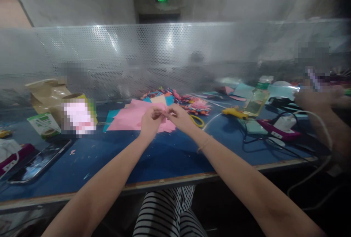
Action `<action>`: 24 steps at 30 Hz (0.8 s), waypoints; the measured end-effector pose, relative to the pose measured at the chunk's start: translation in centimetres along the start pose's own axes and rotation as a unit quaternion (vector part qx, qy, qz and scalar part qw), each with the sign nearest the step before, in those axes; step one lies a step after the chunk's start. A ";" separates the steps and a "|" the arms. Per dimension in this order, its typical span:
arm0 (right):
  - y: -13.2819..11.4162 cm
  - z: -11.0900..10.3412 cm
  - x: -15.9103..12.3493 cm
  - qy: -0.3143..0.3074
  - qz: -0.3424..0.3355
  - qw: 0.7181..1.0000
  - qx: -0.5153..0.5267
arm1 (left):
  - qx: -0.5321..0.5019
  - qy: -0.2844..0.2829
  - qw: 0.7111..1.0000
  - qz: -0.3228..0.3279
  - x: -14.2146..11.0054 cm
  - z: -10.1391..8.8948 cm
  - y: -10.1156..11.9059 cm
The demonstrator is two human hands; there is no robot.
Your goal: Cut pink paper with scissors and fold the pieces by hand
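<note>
Over a pile of paper, my left hand (152,118) and my right hand (177,115) meet, fingertips pinched close together. Between them is a bit of pink paper, mostly hidden by the fingers; its exact shape is blurred. Beneath and to the left lie pink paper sheets (128,117), with blue paper (110,116) showing at their left edge. Just behind the hands sits a heap of colourful cut-paper pieces (175,94), with a pink fringed paper flower (199,105) at its right. Yellow scissor handles (197,121) rest beside my right wrist.
On the left are a phone (41,162), a brown paper bag (48,92) and a green-white packet (44,124). Rightward stand a yellow glue gun (234,113), a bottle (256,100) and a purple power strip (278,131) with loose cables. A co-worker's arm (315,109) is at far right.
</note>
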State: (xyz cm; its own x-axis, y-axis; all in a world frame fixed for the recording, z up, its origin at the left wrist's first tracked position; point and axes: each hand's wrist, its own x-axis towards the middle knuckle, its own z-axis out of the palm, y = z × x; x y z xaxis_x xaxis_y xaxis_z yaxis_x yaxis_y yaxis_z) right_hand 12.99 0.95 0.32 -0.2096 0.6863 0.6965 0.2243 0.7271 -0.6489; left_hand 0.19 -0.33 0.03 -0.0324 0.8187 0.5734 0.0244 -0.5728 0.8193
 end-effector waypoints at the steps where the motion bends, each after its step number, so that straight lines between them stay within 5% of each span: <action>1: 0.0 0.0 0.0 0.004 -0.006 1.000 -0.004 | 0.001 -0.003 1.000 0.002 0.0 0.0 0.0; 10: 0.6 -0.1 0.3 0.034 0.060 0.989 0.133 | 0.043 -0.003 0.999 0.007 0.2 -0.3 -0.5; 24: 0.0 -0.1 0.0 0.091 0.030 0.992 0.082 | -0.016 -0.001 1.000 -0.022 0.2 -0.4 -0.7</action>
State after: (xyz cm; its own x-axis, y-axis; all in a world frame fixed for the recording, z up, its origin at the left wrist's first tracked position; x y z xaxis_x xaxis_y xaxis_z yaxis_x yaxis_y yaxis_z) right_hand 13.10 0.92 0.33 -0.0213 0.7240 0.6895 0.0700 0.6890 -0.7214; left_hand -0.22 0.20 -0.43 -0.0303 0.8433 0.5366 -0.0086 -0.5370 0.8435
